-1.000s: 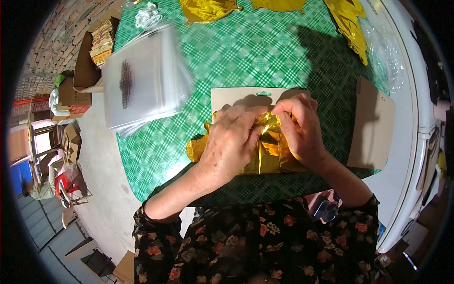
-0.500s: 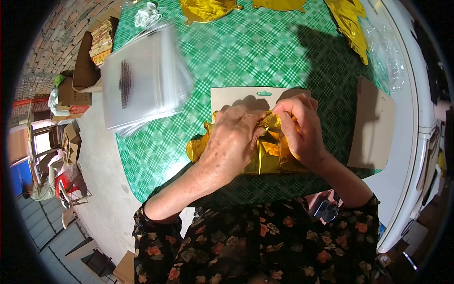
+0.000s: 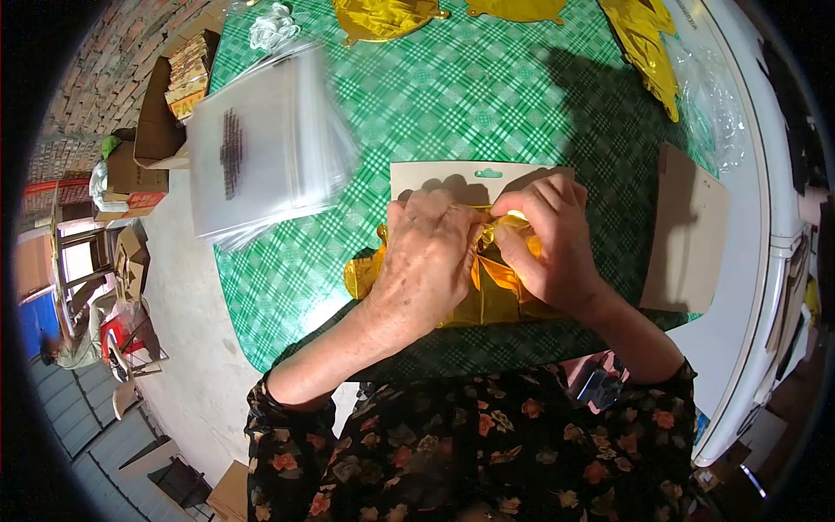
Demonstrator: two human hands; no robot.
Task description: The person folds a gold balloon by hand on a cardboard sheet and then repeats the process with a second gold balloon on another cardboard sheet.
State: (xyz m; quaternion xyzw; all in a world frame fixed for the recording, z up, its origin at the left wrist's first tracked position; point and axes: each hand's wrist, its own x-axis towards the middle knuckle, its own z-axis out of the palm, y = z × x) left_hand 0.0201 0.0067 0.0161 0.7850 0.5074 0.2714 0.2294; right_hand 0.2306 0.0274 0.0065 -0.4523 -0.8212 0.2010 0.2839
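Creased, mirror-bright gold foil (image 3: 487,306) is lying near the six o'clock edge of the green plaid counter (image 3: 487,104), overlapping a flat tan card (image 3: 417,179) whose slotted edge is showing at twelve. The right hand's (image 3: 554,248) fingers are pinching a crumpled fold. The left hand (image 3: 426,252) is covering the foil, its fingers curling; whether they are gripping, I cannot tell. From the foil, smooth clear bags (image 3: 278,130) are fanning at ten, tangled white string (image 3: 273,29) is sitting at eleven, and a second card (image 3: 683,239) is lying at three.
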